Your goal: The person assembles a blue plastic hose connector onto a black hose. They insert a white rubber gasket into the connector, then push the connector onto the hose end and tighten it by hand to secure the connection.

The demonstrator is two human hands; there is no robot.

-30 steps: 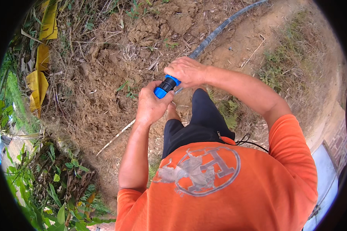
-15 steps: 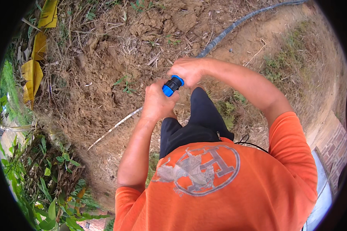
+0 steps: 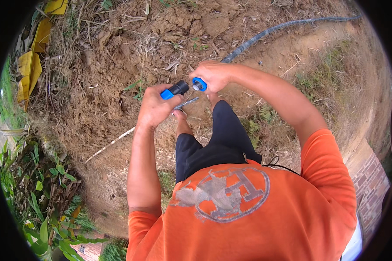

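Observation:
My left hand (image 3: 151, 106) is closed around a pipe coupling (image 3: 177, 88), black at its right end with a blue collar by my fingers. Just right of it, a small gap apart, my right hand (image 3: 214, 76) grips a blue ring nut (image 3: 198, 84), its round opening turned toward the coupling. A pale inner part shows inside the nut. From behind my right hand a dark, dusty pipe (image 3: 265, 34) curves to the upper right over the ground. My right palm hides whether the nut sits on that pipe.
Below the hands, a short grey length of pipe (image 3: 188, 102) lies by my foot (image 3: 180, 114). A pale thin stick (image 3: 110, 145) lies on the rough brown soil (image 3: 113, 82). Green plants (image 3: 43, 195) and yellow leaves (image 3: 29, 74) stand at left; a brick surface (image 3: 371, 185) is at right.
The coupling and blue nut were together between my hands; now they are apart. My left hand has moved left and slightly up with the coupling, while my right has hardly moved.

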